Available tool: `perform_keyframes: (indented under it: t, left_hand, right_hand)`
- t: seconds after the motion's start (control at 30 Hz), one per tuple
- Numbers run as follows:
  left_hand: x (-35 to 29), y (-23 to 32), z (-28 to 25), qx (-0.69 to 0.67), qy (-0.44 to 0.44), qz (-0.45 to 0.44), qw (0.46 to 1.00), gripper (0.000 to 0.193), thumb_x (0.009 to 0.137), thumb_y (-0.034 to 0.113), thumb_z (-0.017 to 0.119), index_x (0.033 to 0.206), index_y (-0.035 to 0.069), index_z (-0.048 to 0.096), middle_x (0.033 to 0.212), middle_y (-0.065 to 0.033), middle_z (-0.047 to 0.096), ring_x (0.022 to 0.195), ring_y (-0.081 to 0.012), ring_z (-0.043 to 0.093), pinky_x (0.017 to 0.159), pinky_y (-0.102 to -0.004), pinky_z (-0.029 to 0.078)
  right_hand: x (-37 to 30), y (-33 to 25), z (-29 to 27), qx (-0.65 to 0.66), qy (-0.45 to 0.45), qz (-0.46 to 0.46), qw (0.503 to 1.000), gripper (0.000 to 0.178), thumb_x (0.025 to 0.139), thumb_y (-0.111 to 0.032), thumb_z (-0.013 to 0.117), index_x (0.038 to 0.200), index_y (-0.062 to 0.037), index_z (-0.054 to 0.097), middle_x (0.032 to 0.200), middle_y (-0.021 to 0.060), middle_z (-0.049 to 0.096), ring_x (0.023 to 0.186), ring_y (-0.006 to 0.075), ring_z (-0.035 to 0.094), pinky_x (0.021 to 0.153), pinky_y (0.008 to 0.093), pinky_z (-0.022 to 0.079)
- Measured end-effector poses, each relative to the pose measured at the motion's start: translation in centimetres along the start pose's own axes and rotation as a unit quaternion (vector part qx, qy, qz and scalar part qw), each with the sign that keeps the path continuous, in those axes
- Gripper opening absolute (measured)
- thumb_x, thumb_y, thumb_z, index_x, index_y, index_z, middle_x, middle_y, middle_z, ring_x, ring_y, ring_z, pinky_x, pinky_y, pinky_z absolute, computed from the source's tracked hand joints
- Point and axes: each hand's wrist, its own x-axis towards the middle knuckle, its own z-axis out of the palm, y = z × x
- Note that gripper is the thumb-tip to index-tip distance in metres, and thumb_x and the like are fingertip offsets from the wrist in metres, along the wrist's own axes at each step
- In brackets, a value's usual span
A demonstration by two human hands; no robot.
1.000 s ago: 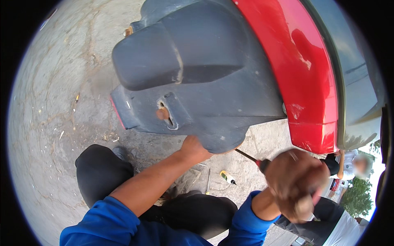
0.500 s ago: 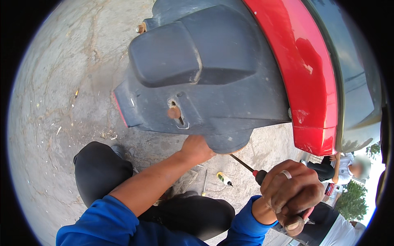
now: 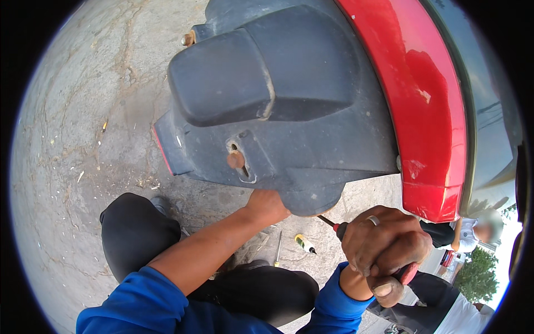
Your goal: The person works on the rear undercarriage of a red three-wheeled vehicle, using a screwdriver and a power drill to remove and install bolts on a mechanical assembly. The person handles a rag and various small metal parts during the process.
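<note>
My right hand [image 3: 386,253] is wrapped round the red-and-black handle of a screwdriver [image 3: 340,229]. The screwdriver's thin metal shaft runs left and up, passing out of sight behind the lower rounded lobe of a dark grey plastic vehicle part [image 3: 311,195]. Under that part reaches my left hand [image 3: 268,206]; its fingers are hidden behind the plastic. A rusty bolt head [image 3: 236,160] sits in a slot on the part's face. Beside the part curves a red body panel [image 3: 425,122]. What the screwdriver's tip touches cannot be seen.
On the concrete ground [image 3: 83,139] below lie another screwdriver [image 3: 278,249] and a small yellow-and-white bottle with a dark tip [image 3: 305,243]. Another rusty bolt [image 3: 188,39] juts from the part's upper left. People are at the far right, one in a white shirt [image 3: 469,234].
My right hand has moved left with the screwdriver, and less of its shaft shows outside the plastic part. The left hand stays under the part. The vehicle part has shifted slightly in view.
</note>
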Motion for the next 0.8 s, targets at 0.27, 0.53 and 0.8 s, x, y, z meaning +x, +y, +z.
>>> perform_keyframes:
  t: [0.27, 0.53, 0.8]
  left_hand:
    - [-0.2, 2.3, -5.1, -0.048, -0.057, -0.063, 0.995, 0.045, 0.092, 0.027, 0.065, 0.132, 0.006, 0.064, 0.136, -0.0186, 0.064, 0.127, -0.0386, 0.059, 0.107, -0.0506, 0.047]
    - [0.1, 1.2, -4.1, 0.025, -0.011, 0.004, 1.0, 0.053, 0.092, 0.041, 0.066, 0.134, 0.01, 0.064, 0.138, -0.0173, 0.063, 0.129, -0.039, 0.057, 0.109, -0.0511, 0.044]
    - [0.4, 1.2, -4.9, -0.024, -0.055, 0.003, 0.998, 0.057, 0.092, 0.043, 0.067, 0.138, 0.01, 0.061, 0.14, -0.018, 0.061, 0.132, -0.0386, 0.056, 0.111, -0.0506, 0.043]
  right_hand:
    - [-0.5, 0.3, 0.7, 0.024, 0.078, 0.034, 0.996, 0.039, 0.084, -0.021, 0.086, 0.069, -0.0018, 0.056, 0.052, 0.0081, 0.051, 0.039, 0.018, 0.046, 0.039, 0.03, 0.035]
    - [-2.3, 0.1, 2.6, -0.119, 0.183, 0.004, 0.976, 0.043, 0.098, -0.037, 0.071, 0.079, -0.0086, 0.046, 0.056, 0.0067, 0.05, 0.038, 0.0153, 0.046, 0.037, 0.0286, 0.038]
    - [-2.6, 0.2, 4.0, -0.122, 0.266, -0.008, 0.956, 0.047, 0.096, -0.036, 0.077, 0.08, -0.0042, 0.045, 0.054, 0.0062, 0.05, 0.04, 0.0152, 0.046, 0.039, 0.0306, 0.037]
